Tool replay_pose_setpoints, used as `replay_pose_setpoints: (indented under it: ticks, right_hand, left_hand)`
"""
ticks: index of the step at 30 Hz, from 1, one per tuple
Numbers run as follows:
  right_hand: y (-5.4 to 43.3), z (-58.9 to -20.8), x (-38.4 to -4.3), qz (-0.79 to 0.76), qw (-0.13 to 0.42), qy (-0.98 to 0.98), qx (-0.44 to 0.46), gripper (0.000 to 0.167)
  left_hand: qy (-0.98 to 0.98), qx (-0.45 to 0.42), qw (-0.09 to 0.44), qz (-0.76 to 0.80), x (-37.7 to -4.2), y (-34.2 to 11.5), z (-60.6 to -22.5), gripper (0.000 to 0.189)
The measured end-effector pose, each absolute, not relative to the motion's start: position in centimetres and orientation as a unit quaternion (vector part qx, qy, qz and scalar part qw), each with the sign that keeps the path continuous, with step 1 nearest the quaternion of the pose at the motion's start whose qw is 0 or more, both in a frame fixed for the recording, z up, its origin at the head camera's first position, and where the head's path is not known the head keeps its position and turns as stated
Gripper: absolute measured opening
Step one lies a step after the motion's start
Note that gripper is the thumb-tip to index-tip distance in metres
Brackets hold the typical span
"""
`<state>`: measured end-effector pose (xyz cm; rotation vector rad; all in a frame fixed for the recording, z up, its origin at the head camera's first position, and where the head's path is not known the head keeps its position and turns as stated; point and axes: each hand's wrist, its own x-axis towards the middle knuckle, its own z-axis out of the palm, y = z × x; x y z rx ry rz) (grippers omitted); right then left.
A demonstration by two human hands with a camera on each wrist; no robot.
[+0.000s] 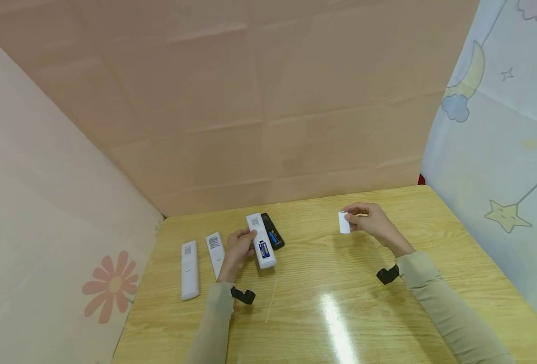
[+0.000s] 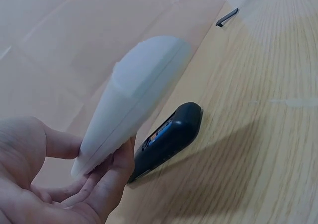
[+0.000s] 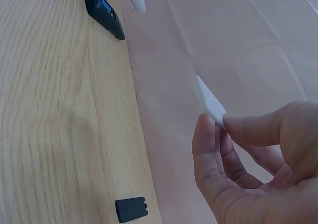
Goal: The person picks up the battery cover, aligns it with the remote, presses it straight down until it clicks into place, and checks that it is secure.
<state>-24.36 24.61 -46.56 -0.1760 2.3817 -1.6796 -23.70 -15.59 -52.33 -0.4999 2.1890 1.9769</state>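
My left hand (image 1: 238, 248) grips a white remote control (image 1: 254, 222) by its side, thumb on the back face. Its battery compartment is uncovered, and blue batteries (image 1: 264, 249) show inside. In the left wrist view the same white remote (image 2: 124, 105) tilts upward between thumb and fingers. Off to the right, my right hand (image 1: 372, 221) pinches a small white battery cover (image 1: 344, 222) between thumb and fingertips. The right wrist view shows this cover (image 3: 211, 102) nearly edge-on, raised above the table. Beside the held remote lies a black remote (image 1: 275, 237), its battery compartment likewise uncovered.
Two more white remotes lie face down at the left, one (image 1: 189, 270) farther out and one (image 1: 214, 247) partly behind my left forearm. A black battery cover (image 3: 131, 209) rests near the wooden table's (image 1: 304, 283) far edge. Fabric walls (image 1: 268, 101) border the table.
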Motion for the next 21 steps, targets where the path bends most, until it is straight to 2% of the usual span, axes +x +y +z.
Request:
replay_pose_setpoints:
  ticks: [21]
  right_hand:
    - [22.6,-46.5,-24.5,-0.587,0.11,0.796,-0.097,0.038]
  left_hand:
    - [0.722,-0.138,0.067,0.675,-23.7,-14.4,-51.3,0.055]
